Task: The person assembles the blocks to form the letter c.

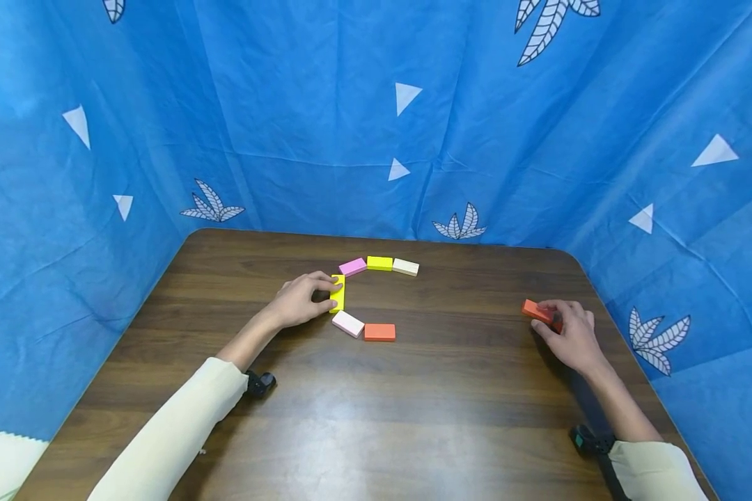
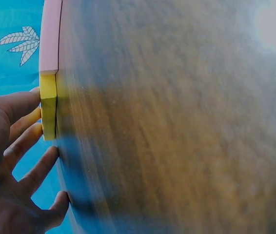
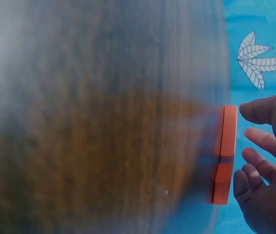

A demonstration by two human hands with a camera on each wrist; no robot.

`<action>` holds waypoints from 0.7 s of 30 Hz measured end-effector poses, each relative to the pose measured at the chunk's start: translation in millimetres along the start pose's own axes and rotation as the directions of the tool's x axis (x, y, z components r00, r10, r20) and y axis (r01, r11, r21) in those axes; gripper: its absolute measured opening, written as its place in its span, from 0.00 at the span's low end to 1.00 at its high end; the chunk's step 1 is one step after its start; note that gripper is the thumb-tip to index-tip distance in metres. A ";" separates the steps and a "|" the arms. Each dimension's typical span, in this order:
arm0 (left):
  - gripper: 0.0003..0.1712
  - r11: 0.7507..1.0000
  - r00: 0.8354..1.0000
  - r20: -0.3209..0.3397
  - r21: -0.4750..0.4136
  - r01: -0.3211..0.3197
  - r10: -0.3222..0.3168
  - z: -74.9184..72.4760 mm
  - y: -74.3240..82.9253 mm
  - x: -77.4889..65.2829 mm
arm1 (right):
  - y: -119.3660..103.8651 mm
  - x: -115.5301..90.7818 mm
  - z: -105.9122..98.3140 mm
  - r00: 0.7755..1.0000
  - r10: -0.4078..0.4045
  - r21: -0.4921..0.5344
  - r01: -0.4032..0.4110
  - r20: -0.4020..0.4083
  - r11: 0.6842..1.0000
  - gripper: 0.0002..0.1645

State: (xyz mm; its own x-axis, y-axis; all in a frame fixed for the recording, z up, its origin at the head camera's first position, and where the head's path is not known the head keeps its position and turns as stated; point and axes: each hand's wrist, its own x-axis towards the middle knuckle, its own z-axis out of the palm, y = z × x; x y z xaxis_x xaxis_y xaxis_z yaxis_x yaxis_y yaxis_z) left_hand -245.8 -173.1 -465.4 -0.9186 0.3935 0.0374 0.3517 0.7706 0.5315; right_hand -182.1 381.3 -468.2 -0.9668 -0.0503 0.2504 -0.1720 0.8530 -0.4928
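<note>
In the head view my left hand point(image 1: 301, 298) pinches a yellow block point(image 1: 338, 295), with the thumb at its near end and fingers at its far end. A pale pink block point(image 1: 348, 323) is at the near end, then an orange block point(image 1: 379, 332). Beyond the yellow block lie a brighter pink block point(image 1: 353, 267), another yellow block point(image 1: 379, 264) and a cream block point(image 1: 406, 267). On the right, my right hand point(image 1: 573, 334) hovers over two orange blocks point(image 3: 228, 134) set end to end. The right wrist view shows small gaps between its loosely bent fingers and the blocks.
All blocks lie flat on a brown wood-grain table point(image 1: 413, 403). A blue curtain point(image 1: 301, 111) with leaf and triangle prints surrounds its back and sides. Each forearm wears a dark wrist camera point(image 1: 261, 384) near a cream sleeve point(image 1: 182, 424).
</note>
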 end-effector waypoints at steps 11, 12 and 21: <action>0.25 1.000 1.000 0.007 0.001 0.016 -0.016 1.7 -2.0 0.0 | 7.0 2.6 0.9 0.999 -0.022 -0.062 0.024 0.029 0.998 0.29; 0.25 1.000 1.000 0.005 0.000 0.014 -0.014 1.7 -2.1 0.0 | 6.5 2.5 0.8 0.999 -0.022 -0.069 0.024 0.034 0.997 0.30; 0.25 1.000 1.000 0.006 -0.005 0.011 -0.011 0.5 -0.7 -0.7 | 6.2 6.5 -1.5 0.999 -0.045 -0.114 0.045 0.007 0.992 0.25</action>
State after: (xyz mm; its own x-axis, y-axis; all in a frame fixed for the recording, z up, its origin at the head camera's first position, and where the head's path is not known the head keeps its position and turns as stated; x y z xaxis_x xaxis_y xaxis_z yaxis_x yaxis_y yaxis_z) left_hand -245.4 -173.7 -466.2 -0.9213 0.3879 0.0263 0.3405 0.7723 0.5363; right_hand -189.1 387.1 -468.4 -0.9595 -0.0922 0.2661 -0.1930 0.9033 -0.3831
